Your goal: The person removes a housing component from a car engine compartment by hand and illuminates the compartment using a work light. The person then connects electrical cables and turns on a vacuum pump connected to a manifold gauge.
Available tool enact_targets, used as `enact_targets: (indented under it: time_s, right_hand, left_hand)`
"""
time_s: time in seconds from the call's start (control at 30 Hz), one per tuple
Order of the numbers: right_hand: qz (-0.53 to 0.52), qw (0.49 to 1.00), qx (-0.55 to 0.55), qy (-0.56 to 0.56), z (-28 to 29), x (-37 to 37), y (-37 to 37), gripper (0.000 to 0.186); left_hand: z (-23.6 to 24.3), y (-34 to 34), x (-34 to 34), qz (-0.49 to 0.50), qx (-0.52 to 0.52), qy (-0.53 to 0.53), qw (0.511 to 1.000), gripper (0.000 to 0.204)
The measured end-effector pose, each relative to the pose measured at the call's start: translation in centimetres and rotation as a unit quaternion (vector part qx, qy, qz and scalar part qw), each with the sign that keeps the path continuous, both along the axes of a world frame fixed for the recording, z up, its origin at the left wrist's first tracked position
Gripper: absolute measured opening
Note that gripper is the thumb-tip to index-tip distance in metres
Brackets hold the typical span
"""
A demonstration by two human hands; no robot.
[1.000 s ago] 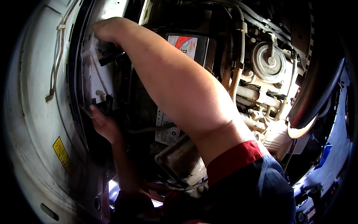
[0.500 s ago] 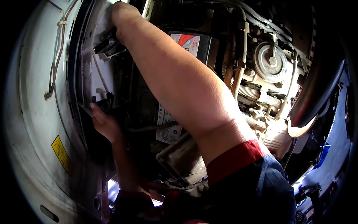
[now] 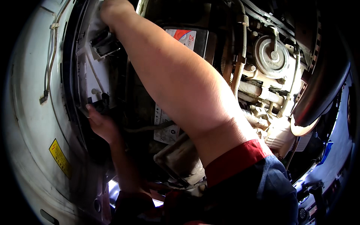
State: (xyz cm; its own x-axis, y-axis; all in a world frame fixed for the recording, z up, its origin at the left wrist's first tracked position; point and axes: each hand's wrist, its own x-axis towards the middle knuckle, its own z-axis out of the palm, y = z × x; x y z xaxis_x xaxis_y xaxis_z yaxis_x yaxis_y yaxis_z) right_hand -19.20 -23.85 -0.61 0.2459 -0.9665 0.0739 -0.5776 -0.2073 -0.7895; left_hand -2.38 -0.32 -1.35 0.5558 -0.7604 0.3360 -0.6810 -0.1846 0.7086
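My right arm reaches across the engine bay to its far left. There my right hand [image 3: 116,13] is at the upper end of a pale housing [image 3: 93,71] that looks like the back of a headlight. Its fingers are out of sight. Lower down, my left hand [image 3: 101,125] grips the near end of that housing, with one digit at its edge beside a black clip [image 3: 99,104]; the other fingers are in shadow. Between the hands, a dark round connector or cap [image 3: 105,44] sits on the housing, and a thin rod runs down its face.
A white body panel [image 3: 30,93] with a cable and a yellow label [image 3: 60,157] curves along the left. Under my right arm are a battery [image 3: 200,39] and a dusty box-shaped cover [image 3: 180,159]. Engine hoses [image 3: 258,92] and a round metal cap [image 3: 272,56] lie to the right.
The whole scene has shifted slightly left in view. My right hand sits a little higher and further left in the picture; my left hand stays at the same end of the housing.
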Motion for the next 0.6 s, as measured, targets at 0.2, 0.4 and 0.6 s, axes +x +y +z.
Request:
enact_targets:
  time_s: [0.2,0.4,0.6]
  right_hand:
    - [-0.125,0.949,0.147,-0.25,-1.5,0.8,-1.8,0.015]
    - [-0.07,0.986,0.069,-0.132,-2.3,-1.2,-2.4,0.017]
    - [-0.115,0.874,0.255,-0.397,2.2,-1.9,2.2,0.035]
  left_hand:
    - [-0.5,-0.2,1.1,-0.01,-0.013,-0.058,0.998,0.057]
    - [-0.6,-0.8,-0.9,-0.02,-0.016,-0.019,0.999,0.056]
    - [0.6,0.1,0.5,0.02,-0.016,-0.017,1.0,0.055]
